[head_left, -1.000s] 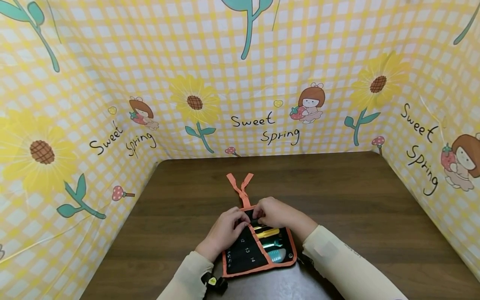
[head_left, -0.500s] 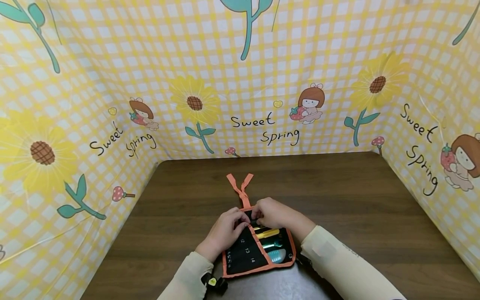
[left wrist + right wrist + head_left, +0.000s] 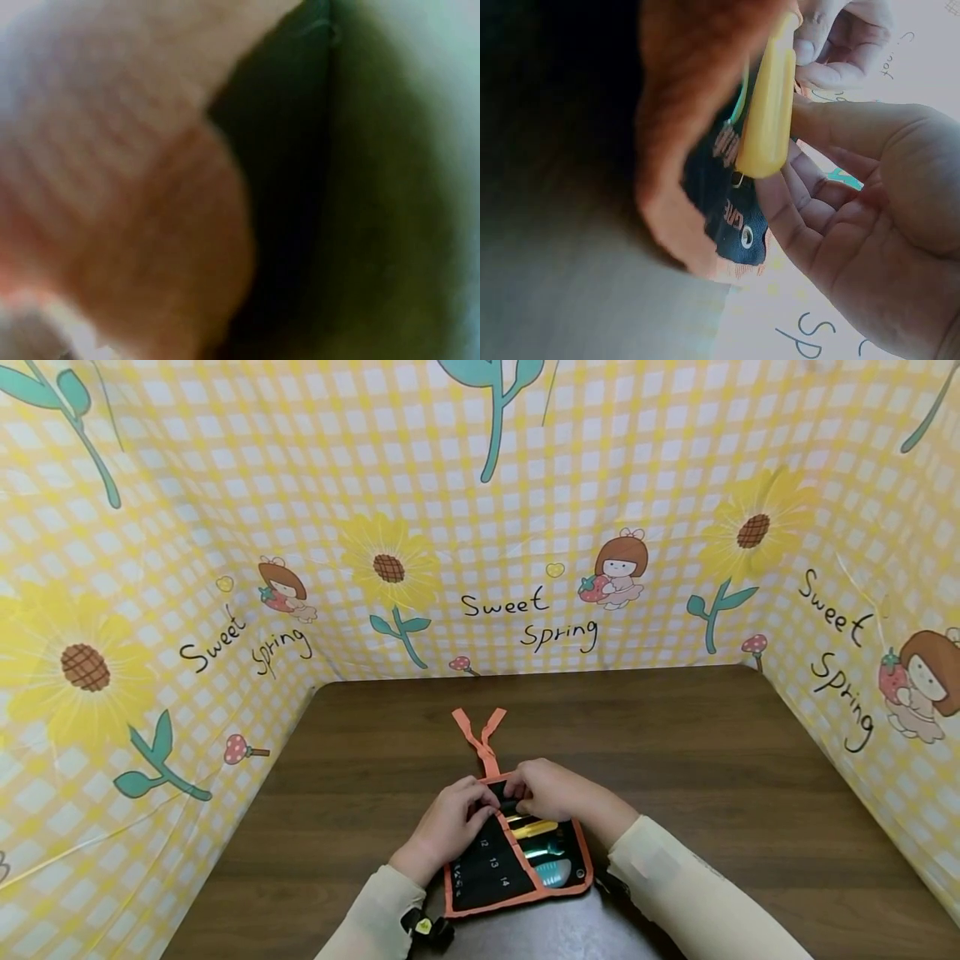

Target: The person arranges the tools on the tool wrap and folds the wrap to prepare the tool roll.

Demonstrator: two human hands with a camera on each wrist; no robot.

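Note:
A black fabric tool roll (image 3: 480, 889) with orange edging lies on the table, printed numbers on its left part. My left hand (image 3: 447, 822) pinches the orange rim of its pocket near the top. At the roll's upper end my right hand (image 3: 551, 789) has curled fingers against the dark cloth. What lies between those fingers is hidden. Below that hand a yellow-handled tool (image 3: 535, 830), a green tool (image 3: 543, 850) and a light-blue handle (image 3: 553, 873) sit in the pocket. In the right wrist view the yellow handle (image 3: 769, 112) stands before my right palm. The left wrist view is badly blurred.
Two orange tie straps (image 3: 480, 739) stretch from the roll's far end over the brown wooden table (image 3: 637, 727). A yellow checked cloth (image 3: 517, 527) rises around the table's back and sides. A black wrist device (image 3: 427, 927) sits by my left sleeve.
Both hands stay at nearly the same places on the tool roll. The right forearm shifts very slightly; the tools in the pocket look unmoved.

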